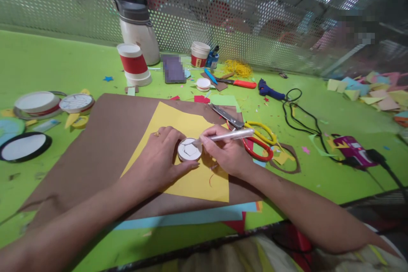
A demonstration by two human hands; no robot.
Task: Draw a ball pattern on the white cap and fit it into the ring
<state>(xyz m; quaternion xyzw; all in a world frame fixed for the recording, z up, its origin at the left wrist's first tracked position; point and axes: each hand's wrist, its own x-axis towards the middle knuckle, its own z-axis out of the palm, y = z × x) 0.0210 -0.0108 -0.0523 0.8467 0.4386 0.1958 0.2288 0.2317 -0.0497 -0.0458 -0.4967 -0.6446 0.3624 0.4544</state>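
Note:
My left hand (161,153) curls around a small white round lid (190,151), its thumb and fingers at the rim. Black lines on the lid's top form a many-sided shape. In my right hand (228,149) is a slim silver pen-like tool (234,134), gripped near its front, with its tip over the lid's right side. Whether that tip touches the lid I cannot tell. Under both hands lies a yellow sheet (204,189) on brown paper (117,131). Large scissors (258,138) with red and yellow handles lie just beyond my right hand.
Red-and-white paper cups (132,64), a flask (140,29) and a phone (174,69) stand or lie at the back. A red-handled knife (244,84), blue glue gun (270,90) and its black cord are farther right. Lidded discs (38,103) lie left; paper scraps (379,93) pile right.

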